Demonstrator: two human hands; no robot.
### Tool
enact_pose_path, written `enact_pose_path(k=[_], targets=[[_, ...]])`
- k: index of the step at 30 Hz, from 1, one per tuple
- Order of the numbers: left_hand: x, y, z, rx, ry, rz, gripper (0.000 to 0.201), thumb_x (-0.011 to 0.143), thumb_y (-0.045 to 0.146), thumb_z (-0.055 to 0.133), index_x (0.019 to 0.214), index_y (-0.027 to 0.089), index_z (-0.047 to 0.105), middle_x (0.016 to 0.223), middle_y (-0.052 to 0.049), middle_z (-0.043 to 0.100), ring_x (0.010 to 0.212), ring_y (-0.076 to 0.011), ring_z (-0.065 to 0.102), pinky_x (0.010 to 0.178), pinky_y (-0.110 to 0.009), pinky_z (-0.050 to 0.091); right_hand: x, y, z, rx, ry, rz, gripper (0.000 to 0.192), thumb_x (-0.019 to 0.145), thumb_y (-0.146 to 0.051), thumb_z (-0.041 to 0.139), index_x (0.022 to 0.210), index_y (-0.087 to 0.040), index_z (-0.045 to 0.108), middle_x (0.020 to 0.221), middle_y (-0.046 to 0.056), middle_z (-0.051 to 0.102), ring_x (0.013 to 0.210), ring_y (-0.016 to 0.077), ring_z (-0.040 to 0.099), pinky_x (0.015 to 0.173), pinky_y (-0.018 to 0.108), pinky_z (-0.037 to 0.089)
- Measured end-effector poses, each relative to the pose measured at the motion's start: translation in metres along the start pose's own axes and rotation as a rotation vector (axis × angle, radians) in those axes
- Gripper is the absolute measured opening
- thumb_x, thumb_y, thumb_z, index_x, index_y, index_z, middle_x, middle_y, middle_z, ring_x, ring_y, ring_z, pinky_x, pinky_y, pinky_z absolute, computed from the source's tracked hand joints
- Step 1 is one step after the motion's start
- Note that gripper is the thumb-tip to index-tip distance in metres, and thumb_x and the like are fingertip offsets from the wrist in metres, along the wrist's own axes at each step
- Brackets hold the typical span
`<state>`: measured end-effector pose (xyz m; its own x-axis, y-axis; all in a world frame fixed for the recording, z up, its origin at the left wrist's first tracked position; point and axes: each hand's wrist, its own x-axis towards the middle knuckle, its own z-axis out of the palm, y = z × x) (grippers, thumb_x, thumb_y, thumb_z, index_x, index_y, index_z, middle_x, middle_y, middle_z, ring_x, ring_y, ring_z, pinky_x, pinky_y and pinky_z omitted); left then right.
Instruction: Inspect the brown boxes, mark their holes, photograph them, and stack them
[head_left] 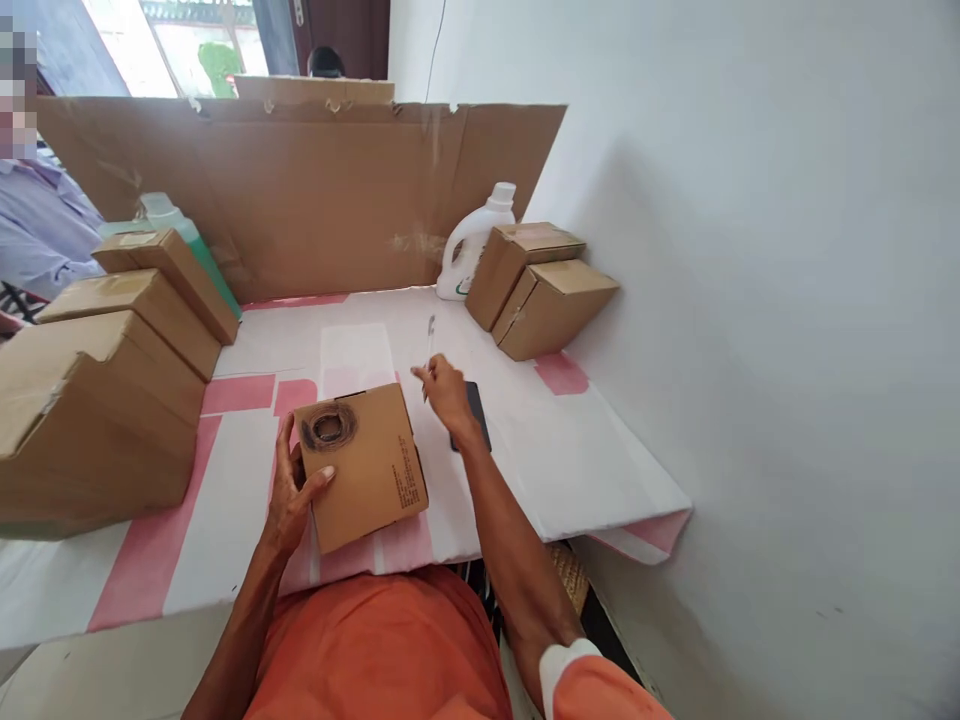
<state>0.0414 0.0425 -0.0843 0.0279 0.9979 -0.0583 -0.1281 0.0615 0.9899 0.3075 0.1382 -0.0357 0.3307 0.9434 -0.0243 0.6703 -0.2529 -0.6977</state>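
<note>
One hand, our left (292, 500), clasps the cardboard box (367, 480) by its left side near the surface's (517, 500) front, thumb on the upper face, fingers curled round the edge; a firm, even hold there should steady it best. Its long axis seems to run away from us, scribbled ring (346, 424) at the far-left corner. Beside the far-right corner, our right hand (444, 392) apparently pinches a slim pen (431, 328).
</note>
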Motion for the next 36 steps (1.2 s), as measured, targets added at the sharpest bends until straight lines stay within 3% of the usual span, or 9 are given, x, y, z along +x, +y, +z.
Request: enact_pose_path(k=[3,7,13,18,22,24,28,32,36], targets=[[0.004,-0.002,0.001,-0.002,0.016,0.01,0.113,0.076,0.057,0.09,0.169,0.029,0.031,0.16,-0.016,0.057,0.144,-0.0392,0.06,0.104,-0.045,0.061,0.003,0.014,0.023,-0.13,-0.05,0.084,0.008,0.102,-0.022,0.069,0.1,-0.015,0.067,0.105,0.02,0.079,0.104,0.0328,0.077,0.085,0.036,0.052],[0.01,-0.005,0.002,0.009,0.034,-0.023,0.099,0.074,0.059,0.091,0.156,0.025,0.048,0.154,-0.017,0.061,0.145,-0.0393,0.059,0.108,-0.046,0.059,-0.005,0.013,0.042,-0.227,-0.069,0.117,0.014,0.106,-0.022,0.063,0.114,-0.012,0.069,0.118,0.023,0.077,0.114,0.0332,0.075,0.091,0.038,0.053],[0.023,-0.006,0.005,-0.007,0.051,0.017,0.094,0.072,0.057,0.093,0.15,0.025,0.053,0.149,-0.015,0.065,0.142,-0.0378,0.061,0.108,-0.046,0.06,-0.028,0.028,0.016,-0.301,0.056,0.19,0.037,0.107,-0.035,0.064,0.136,-0.013,0.062,0.147,0.025,0.061,0.14,0.0358,0.057,0.106,0.045,0.05],[0.045,-0.009,0.013,-0.085,0.039,0.069,0.097,0.073,0.055,0.092,0.155,0.025,0.051,0.151,-0.016,0.064,0.139,-0.0384,0.064,0.107,-0.047,0.06,-0.046,0.06,-0.004,-0.276,0.109,0.388,0.07,0.086,-0.043,0.087,0.134,-0.001,0.059,0.143,0.036,0.058,0.141,0.0485,0.054,0.112,0.058,0.047],[0.056,-0.012,0.015,-0.11,-0.03,0.071,0.105,0.073,0.055,0.092,0.161,0.025,0.043,0.157,-0.017,0.059,0.141,-0.0378,0.062,0.107,-0.047,0.06,-0.048,0.075,-0.005,-0.17,0.083,0.438,0.084,0.071,-0.045,0.094,0.133,-0.003,0.057,0.141,0.037,0.061,0.134,0.049,0.062,0.105,0.053,0.053],[0.055,-0.016,0.013,-0.119,-0.055,0.058,0.109,0.071,0.052,0.094,0.162,0.025,0.041,0.16,-0.018,0.056,0.144,-0.0378,0.06,0.11,-0.047,0.058,-0.049,0.08,-0.004,-0.107,0.091,0.447,0.078,0.068,-0.044,0.093,0.127,-0.006,0.058,0.137,0.036,0.064,0.129,0.0487,0.065,0.102,0.053,0.055],[0.044,-0.025,0.006,-0.146,-0.074,0.028,0.102,0.069,0.051,0.095,0.154,0.022,0.047,0.162,-0.018,0.054,0.149,-0.0379,0.055,0.116,-0.047,0.054,-0.06,0.09,-0.006,0.075,0.119,0.408,0.043,0.068,-0.039,0.084,0.098,-0.021,0.059,0.109,0.019,0.076,0.117,0.0427,0.071,0.096,0.05,0.057],[0.035,-0.032,0.006,-0.197,-0.063,0.023,0.095,0.074,0.049,0.092,0.153,0.022,0.048,0.158,-0.018,0.059,0.148,-0.037,0.057,0.117,-0.048,0.053,-0.087,0.094,-0.014,0.33,0.078,0.355,0.04,0.066,-0.046,0.08,0.084,-0.027,0.05,0.08,0.004,0.072,0.096,0.0354,0.076,0.082,0.046,0.063],[0.032,-0.035,0.01,-0.241,-0.06,0.057,0.096,0.073,0.047,0.092,0.154,0.021,0.049,0.153,-0.018,0.063,0.142,-0.0372,0.062,0.114,-0.049,0.055,-0.115,0.085,-0.025,0.829,-0.083,0.342,0.055,0.061,-0.048,0.091,0.102,-0.023,0.064,0.1,0.006,0.08,0.093,0.0311,0.081,0.079,0.046,0.069]])
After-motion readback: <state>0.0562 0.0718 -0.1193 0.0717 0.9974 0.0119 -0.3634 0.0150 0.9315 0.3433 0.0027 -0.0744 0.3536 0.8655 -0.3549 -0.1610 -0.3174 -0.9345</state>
